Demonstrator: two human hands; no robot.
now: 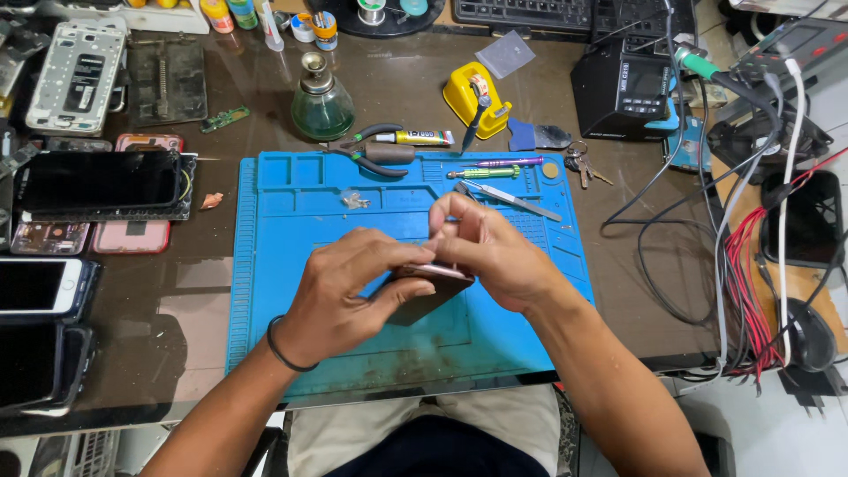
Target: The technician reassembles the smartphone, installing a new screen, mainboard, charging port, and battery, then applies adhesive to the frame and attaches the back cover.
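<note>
Phone [430, 284] gripped by left hand [344, 291] and right hand [495, 252]. Held above blue mat [291, 230]. Tweezers [517, 201] just beyond.

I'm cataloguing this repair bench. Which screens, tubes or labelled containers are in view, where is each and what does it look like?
Phone: dark slab, held between left hand and right hand over the blue mat.
Black phone screen: left of mat, dark.
Soldering station display: black box, upper right, small grey screen.
Glue tube: above mat, yellow label, black cap.
Green glass bottle: round, metal top.
</note>
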